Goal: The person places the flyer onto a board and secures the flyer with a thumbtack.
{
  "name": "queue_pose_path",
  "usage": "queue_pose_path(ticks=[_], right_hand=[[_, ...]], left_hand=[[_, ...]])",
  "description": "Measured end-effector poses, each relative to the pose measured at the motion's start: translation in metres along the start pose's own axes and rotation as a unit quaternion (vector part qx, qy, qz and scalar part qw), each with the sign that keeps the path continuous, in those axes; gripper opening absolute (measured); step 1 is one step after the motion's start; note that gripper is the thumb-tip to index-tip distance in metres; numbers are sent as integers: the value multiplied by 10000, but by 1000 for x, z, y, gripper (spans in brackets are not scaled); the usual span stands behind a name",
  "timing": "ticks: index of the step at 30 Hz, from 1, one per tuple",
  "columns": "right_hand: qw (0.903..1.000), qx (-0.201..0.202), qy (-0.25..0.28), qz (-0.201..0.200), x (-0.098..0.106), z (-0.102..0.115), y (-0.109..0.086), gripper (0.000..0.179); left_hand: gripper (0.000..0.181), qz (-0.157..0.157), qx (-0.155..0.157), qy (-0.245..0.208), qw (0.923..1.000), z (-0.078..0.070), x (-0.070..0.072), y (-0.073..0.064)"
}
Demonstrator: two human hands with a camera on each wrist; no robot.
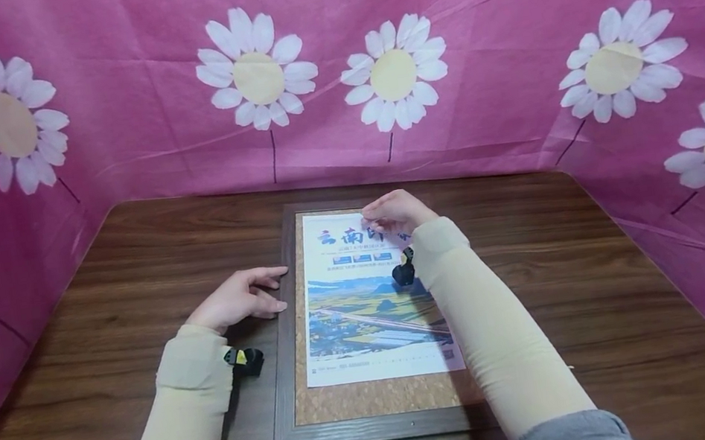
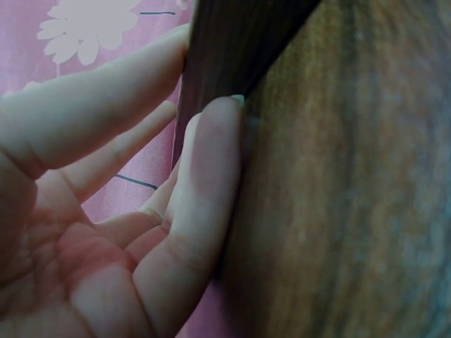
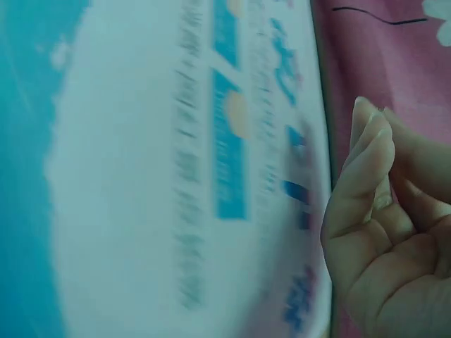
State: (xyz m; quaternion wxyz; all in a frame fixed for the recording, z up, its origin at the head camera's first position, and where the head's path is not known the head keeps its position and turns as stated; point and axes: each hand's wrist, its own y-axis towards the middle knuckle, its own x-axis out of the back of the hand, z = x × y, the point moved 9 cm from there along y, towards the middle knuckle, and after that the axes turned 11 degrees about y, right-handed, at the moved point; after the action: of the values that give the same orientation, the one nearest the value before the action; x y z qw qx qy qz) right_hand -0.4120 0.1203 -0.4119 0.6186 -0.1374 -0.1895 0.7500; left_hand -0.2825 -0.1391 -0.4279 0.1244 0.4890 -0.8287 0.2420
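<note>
A cork board [image 1: 391, 397] in a dark wooden frame lies on the table, with a printed landscape poster [image 1: 367, 323] on its cork. My left hand [image 1: 238, 298] is at the frame's left side; fingertips and thumb touch the frame edge [image 2: 222, 56], the fingers loosely extended. Over the poster's top edge is my right hand [image 1: 398, 210]. In the right wrist view its thumb and fingertips [image 3: 373, 137] come together; whether something small sits between them is hidden. Part of the poster's title and its right side are covered by the right hand and forearm.
The brown wooden table [image 1: 149, 263] extends around the board. Behind and at both sides hangs a pink cloth [image 1: 141, 114] with large white flowers. A small black wrist camera [image 1: 247, 361] sits on the left sleeve, another [image 1: 404, 269] on the right.
</note>
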Motion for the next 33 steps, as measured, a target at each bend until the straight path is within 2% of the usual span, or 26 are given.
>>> queue_pose_path(ticks=[5, 13, 22, 33], right_hand=[[9987, -242, 357, -282, 0, -11, 3, 32], [9981, -206, 447, -376, -3, -13, 6, 28], [9963, -205, 498, -674, -6, -13, 5, 13], [9951, -229, 257, -923, -7, -12, 3, 12]], left_hand=[[67, 44, -111, -62, 9999, 0, -1, 2], [67, 24, -77, -101, 9999, 2, 0, 3], [67, 44, -89, -175, 9998, 0, 0, 3], [66, 28, -40, -87, 9999, 2, 0, 2]])
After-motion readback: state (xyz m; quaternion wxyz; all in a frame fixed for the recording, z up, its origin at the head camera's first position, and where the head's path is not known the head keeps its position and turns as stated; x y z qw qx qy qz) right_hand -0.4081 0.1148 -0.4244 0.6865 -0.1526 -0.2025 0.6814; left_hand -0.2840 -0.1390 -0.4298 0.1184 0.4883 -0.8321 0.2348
